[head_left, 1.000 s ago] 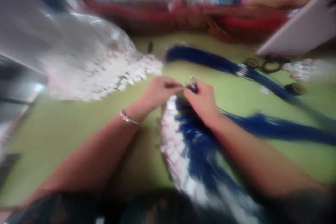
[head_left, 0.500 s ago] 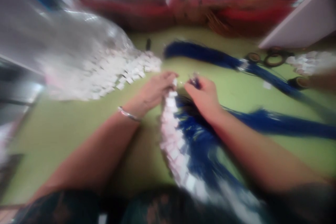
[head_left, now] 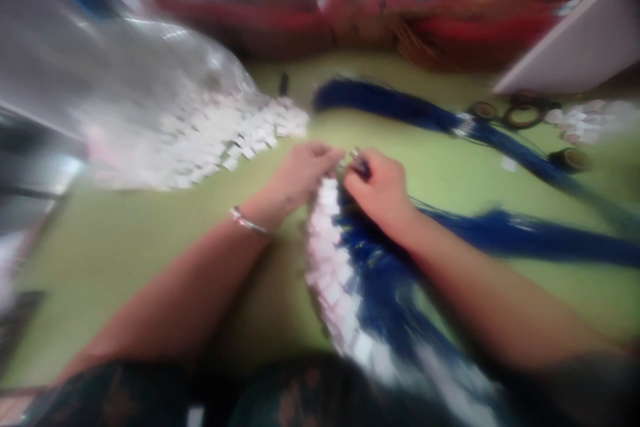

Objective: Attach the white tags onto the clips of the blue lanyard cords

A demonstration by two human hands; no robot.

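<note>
My left hand (head_left: 311, 167) is closed in a pinch, and what lies between its fingertips is too blurred to name. Just to its right, my right hand (head_left: 377, 180) closes around a small bunch of dark blue wires (head_left: 361, 165), their pale tips pointing at the left fingertips. The two hands almost touch. Below them a curved row of white connectors (head_left: 327, 240) runs down toward my lap. Blue wires (head_left: 380, 287) fan out from that row to the right, passing under my right forearm.
A clear plastic bag (head_left: 165, 60) spills a heap of white connectors (head_left: 235, 133) at left. Two blue wire bundles (head_left: 390, 101) (head_left: 505, 230) lie on the green table (head_left: 125, 240). Tape rolls (head_left: 523, 112) and more white pieces (head_left: 590, 119) sit at right. A dark red rail (head_left: 290, 23) runs behind.
My right hand has moved slightly left and down, closer to my left fingertips. The white connector at my left fingertips no longer shows. A blurred shape at the right edge is gone.
</note>
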